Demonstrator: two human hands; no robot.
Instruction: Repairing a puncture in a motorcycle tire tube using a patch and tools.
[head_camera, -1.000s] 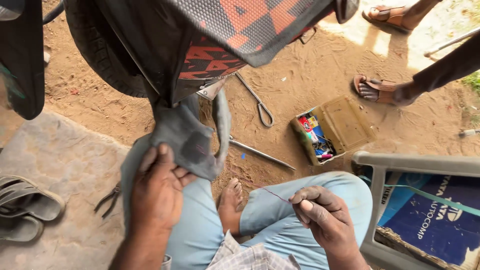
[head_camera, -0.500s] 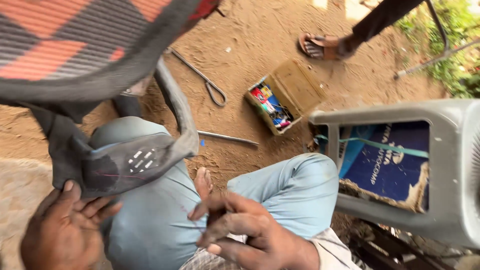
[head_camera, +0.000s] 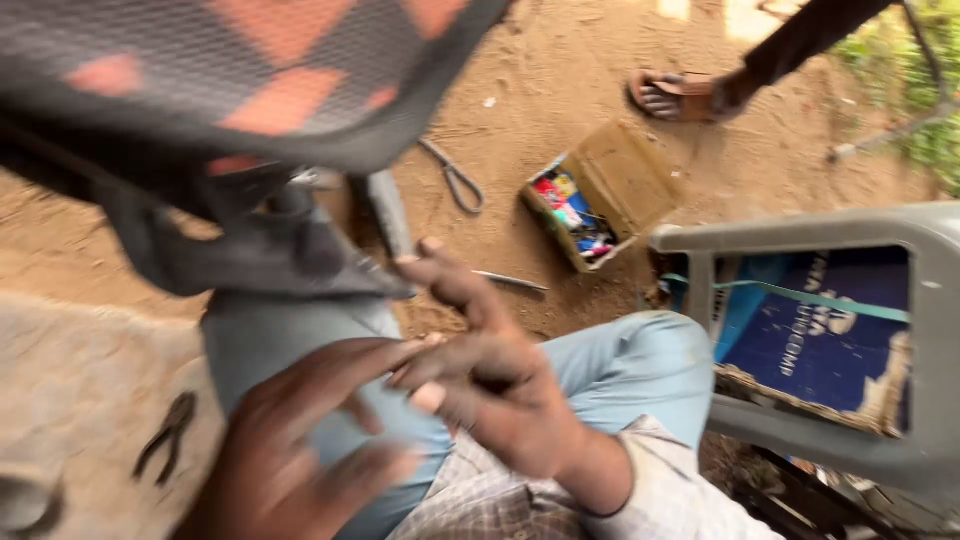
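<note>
Scissors (head_camera: 455, 182), open box of small items (head_camera: 600, 200), pliers (head_camera: 168, 435), sandalled foot (head_camera: 675, 95).

The ground (head_camera: 560, 90) is bare reddish-brown dirt. On it lie a pair of scissors (head_camera: 455, 180), an open cardboard box (head_camera: 610, 190) holding small colourful items, and a thin metal rod (head_camera: 510, 282) just beside the box. A grey mat (head_camera: 80, 400) covers the ground at left, with dark pliers (head_camera: 168, 435) on it.
</note>
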